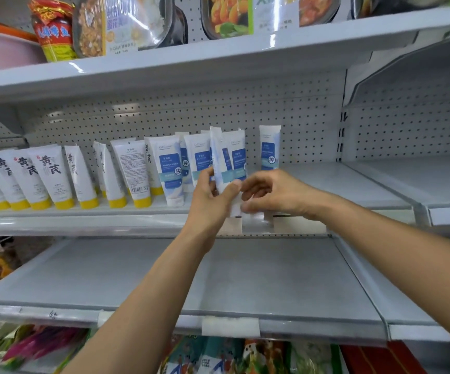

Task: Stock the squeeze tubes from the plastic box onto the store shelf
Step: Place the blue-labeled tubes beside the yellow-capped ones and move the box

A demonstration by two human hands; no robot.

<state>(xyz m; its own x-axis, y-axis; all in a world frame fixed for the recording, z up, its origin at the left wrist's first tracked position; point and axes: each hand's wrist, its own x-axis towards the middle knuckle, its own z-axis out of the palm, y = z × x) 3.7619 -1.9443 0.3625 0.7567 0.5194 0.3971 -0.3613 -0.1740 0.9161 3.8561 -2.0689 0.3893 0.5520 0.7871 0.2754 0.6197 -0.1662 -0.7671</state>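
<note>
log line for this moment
step: shelving | left hand: grips blue-label tubes | right hand: at their caps, blurred | place: middle shelf

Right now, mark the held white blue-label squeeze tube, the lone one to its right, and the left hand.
Held white blue-label squeeze tube [238,161]: head view, its label.
Lone white blue-label tube [270,155]: head view, its label.
Left hand [210,199]: head view, its back.

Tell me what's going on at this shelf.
A person is stocking tubes on the middle shelf. The left hand grips two or so blue-and-white tubes upright in front of the row. The right hand has its fingers at their lower end, too blurred to tell if they pinch. More blue tubes stand behind, yellow-capped tubes fill the left, and no box is in view.
</note>
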